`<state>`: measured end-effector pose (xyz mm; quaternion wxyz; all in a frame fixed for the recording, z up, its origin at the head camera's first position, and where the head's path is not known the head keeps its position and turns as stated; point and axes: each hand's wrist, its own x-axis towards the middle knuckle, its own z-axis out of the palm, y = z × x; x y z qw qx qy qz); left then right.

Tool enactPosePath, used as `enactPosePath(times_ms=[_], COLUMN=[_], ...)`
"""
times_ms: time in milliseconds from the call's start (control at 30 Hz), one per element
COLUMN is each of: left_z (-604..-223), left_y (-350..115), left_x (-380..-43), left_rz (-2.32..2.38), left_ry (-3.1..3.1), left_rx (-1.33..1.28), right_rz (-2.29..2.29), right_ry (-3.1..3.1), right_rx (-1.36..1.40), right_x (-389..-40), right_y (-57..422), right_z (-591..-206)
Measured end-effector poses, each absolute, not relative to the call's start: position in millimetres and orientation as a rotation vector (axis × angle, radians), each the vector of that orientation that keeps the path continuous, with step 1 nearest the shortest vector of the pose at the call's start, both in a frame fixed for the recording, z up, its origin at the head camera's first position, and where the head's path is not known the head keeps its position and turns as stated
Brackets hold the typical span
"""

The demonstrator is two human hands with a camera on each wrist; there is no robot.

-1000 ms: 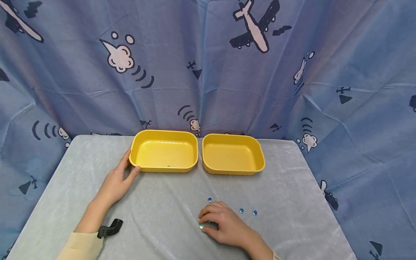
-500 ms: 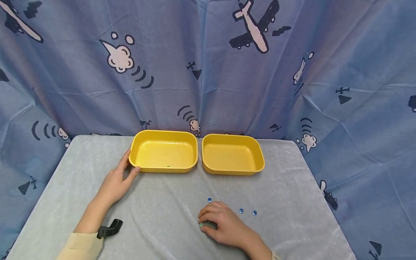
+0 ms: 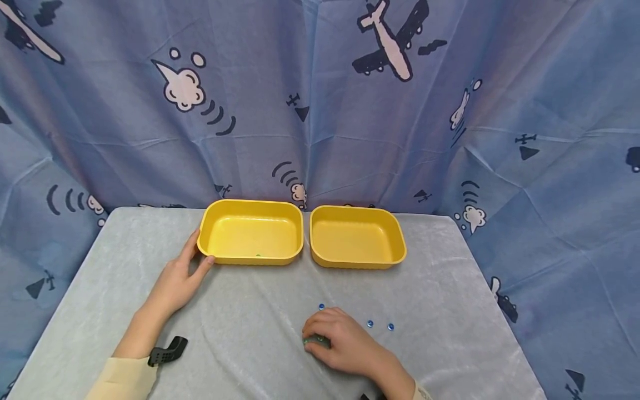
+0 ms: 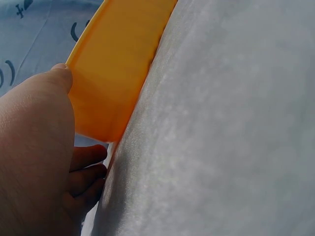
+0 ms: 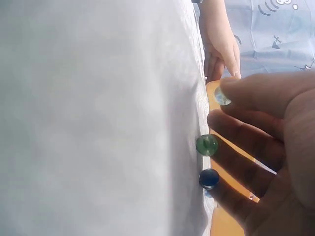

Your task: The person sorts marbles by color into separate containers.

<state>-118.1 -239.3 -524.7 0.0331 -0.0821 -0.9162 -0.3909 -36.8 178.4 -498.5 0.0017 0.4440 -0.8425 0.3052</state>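
My left hand (image 3: pixel 175 283) holds the left yellow container (image 3: pixel 250 260) at its near left corner. In the left wrist view the thumb (image 4: pixel 61 76) lies at the rim, and the other fingers (image 4: pixel 88 169) are low beside the container's end. My right hand (image 3: pixel 345 341) is low over the cloth and pinches a pale clear-green marble (image 5: pixel 223 96) between thumb and forefinger. By its other fingers are a green marble (image 5: pixel 206 145) and a blue marble (image 5: pixel 209 178). Just beyond the knuckles, in the head view, lies a blue marble (image 3: pixel 321 306).
Two more blue marbles, one nearer (image 3: pixel 370 323) and one farther right (image 3: pixel 391 326), lie right of the right hand. A second yellow container (image 3: pixel 358 265) stands beside the first, where a green speck (image 3: pixel 258 255) shows inside. Grey cloth (image 3: pixel 240 333) covers the table; a patterned curtain (image 3: pixel 260 111) hangs behind.
The right hand has drawn its thumb and forefinger together on the pale green marble, which shows less now, and shifted slightly up and left. The left hand stays on the container.
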Motion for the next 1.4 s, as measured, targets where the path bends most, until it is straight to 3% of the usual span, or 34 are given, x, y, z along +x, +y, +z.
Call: enactPosePath(times_ms=[533,1400], left_z=[-523.4,-524.3], left_y=[-240.2,-239.6], left_x=[-118.9,-118.1], left_rz=[-1.209,-1.210], left_ry=[-2.817,-2.811], left_rx=[-0.265,-0.261], right_rz=[1.137,1.432], right_ry=[-2.677,-2.562], right_rx=[1.207,0.885], right_x=[-57.7,-130.9], right_y=[167.2,142.0], right_z=[-477.4,-438.0])
